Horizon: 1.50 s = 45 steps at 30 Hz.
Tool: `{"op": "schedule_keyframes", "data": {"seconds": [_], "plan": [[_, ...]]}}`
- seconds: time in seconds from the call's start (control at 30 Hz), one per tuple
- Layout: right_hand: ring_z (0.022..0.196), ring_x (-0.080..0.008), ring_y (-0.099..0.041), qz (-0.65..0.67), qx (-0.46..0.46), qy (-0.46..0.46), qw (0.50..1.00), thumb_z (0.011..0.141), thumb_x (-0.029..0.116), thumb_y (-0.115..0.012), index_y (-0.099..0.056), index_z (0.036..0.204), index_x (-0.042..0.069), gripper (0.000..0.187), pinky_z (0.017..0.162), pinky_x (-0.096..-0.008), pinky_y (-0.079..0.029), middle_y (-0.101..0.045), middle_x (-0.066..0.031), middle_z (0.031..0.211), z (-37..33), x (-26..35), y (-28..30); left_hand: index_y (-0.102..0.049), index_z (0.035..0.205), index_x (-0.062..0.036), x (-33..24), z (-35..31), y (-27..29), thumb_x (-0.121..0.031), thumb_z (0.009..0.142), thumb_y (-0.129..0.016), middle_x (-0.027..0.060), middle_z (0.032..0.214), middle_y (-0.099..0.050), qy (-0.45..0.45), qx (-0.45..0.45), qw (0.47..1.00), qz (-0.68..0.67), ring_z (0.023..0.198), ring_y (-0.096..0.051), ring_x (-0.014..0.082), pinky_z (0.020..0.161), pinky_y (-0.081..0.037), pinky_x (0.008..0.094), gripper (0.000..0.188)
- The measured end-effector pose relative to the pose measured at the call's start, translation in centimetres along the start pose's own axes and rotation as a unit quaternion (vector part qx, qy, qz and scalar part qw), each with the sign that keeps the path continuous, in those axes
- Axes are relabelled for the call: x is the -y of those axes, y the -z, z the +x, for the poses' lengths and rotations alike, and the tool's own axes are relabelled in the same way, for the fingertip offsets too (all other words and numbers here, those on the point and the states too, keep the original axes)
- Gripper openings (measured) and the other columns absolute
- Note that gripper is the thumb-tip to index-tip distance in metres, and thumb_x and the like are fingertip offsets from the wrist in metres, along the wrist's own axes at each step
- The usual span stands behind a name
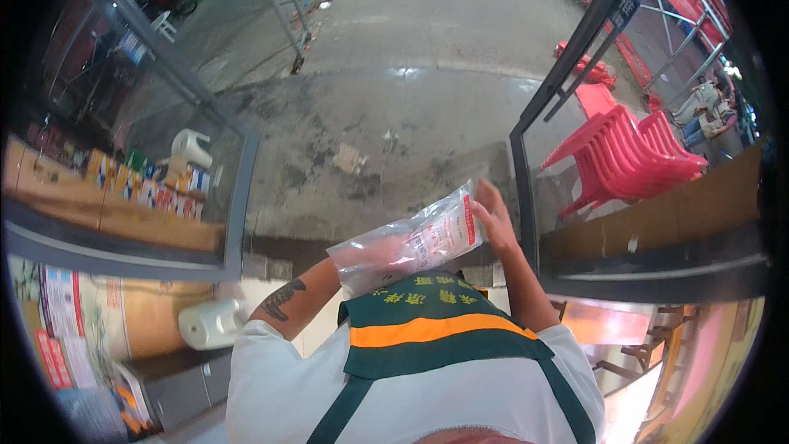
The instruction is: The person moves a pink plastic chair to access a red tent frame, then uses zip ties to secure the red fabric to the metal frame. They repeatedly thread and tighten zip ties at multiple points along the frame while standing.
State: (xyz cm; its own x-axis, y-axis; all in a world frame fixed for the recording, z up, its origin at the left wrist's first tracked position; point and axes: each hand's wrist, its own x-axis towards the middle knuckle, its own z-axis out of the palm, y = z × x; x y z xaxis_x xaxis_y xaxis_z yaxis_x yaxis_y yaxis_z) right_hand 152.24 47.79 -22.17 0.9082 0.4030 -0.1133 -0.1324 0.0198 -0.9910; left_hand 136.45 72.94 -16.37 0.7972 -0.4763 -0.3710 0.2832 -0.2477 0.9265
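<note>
A clear plastic bag (411,238) with red and dark printing and a red band at its right end is held up in front of my green apron (444,333). From the lower left my left forearm runs to the bag, and my left hand (385,252) shows blurred through the plastic, closed on it. Whether that hand is inside the bag or beneath it, I cannot tell. At the bag's red-banded end is my right hand (494,218). Its fingers are stretched upward with the thumb apart, next to the bag's edge.
Glass door leaves with dark frames stand open at the left (251,197) and right (519,173). Stacked pink chairs (625,152) stand beyond the right glass. A metal frame leg (297,57) rests on the pavement ahead. Behind the left door is a white stool (209,323).
</note>
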Motion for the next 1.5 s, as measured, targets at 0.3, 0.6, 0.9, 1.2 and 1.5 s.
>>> {"op": "schedule_keyframes", "data": {"seconds": [0.3, 0.6, 0.9, 1.2, 1.5], "plan": [[0.105, -0.0173, -0.066, 0.175, 0.072, -0.104, 0.976, 0.101, 0.024, -0.065, -0.056, 0.134, -0.002, 0.043, 0.093, -0.0335, -0.053, -0.067, -0.0094, 0.121, 25.4, 1.4, 3.8, -0.039, 0.156, -0.0021, -13.4, 17.0, 24.7, -0.031, 0.097, -0.069, 0.0109, 0.15, -0.052, 0.044, 0.044, 0.989, -0.137, 0.134, -0.048, 0.022, 0.116, -0.034, 0.0341, 0.073], [0.105, -0.0168, -0.066, 0.12, 0.075, -0.157, 0.977, 0.104, 0.044, -0.06, -0.055, 0.139, 0.0, 0.056, 0.092, -0.0325, -0.054, -0.067, -0.0096, 0.122, 59.8, 1.2, 9.7, -0.049, 0.146, -0.005, -9.6, 45.8, 48.1, -0.029, 0.08, -0.084, 0.0103, 0.132, -0.06, 0.056, 0.094, 0.982, -0.153, 0.125, -0.053, 0.0211, 0.112, -0.038, 0.0344, 0.079], [0.098, -0.0165, -0.066, -0.043, 0.124, -0.175, 0.976, 0.098, 0.059, -0.062, -0.06, 0.138, 0.009, 0.064, 0.076, -0.031, -0.055, -0.069, -0.0064, 0.117, 96.1, 6.6, 13.0, -0.041, 0.144, -0.0072, -11.7, 67.5, 73.1, -0.005, 0.084, -0.079, 0.0097, 0.101, -0.066, 0.041, 0.069, 0.96, -0.267, 0.076, -0.071, 0.0208, 0.064, -0.057, 0.0347, 0.071], [0.112, -0.0185, -0.061, 0.049, -0.092, -0.211, 0.972, 0.103, 0.053, -0.056, -0.052, 0.147, 0.007, 0.064, 0.09, -0.0348, -0.052, -0.065, -0.0094, 0.128, 114.3, 7.6, 26.3, -0.051, 0.136, -0.0042, -18.9, 96.3, 89.0, -0.028, 0.084, -0.084, 0.0079, 0.106, -0.067, 0.083, 0.165, 0.983, 0.018, 0.092, -0.066, 0.0194, 0.078, -0.056, 0.0351, 0.065], [0.086, -0.0218, -0.068, 0.366, -0.462, -0.111, 0.8, 0.101, 0.045, -0.058, -0.06, 0.118, 0.006, 0.042, 0.077, -0.035, -0.054, -0.069, -0.012, 0.107, 117.1, 0.5, 44.3, -0.058, 0.13, -0.0019, -29.5, 118.0, 98.0, -0.012, 0.084, -0.079, 0.011, 0.108, -0.07, -0.037, 0.188, 0.961, 0.197, 0.098, -0.067, 0.0223, 0.087, -0.055, 0.0369, 0.052]]}}
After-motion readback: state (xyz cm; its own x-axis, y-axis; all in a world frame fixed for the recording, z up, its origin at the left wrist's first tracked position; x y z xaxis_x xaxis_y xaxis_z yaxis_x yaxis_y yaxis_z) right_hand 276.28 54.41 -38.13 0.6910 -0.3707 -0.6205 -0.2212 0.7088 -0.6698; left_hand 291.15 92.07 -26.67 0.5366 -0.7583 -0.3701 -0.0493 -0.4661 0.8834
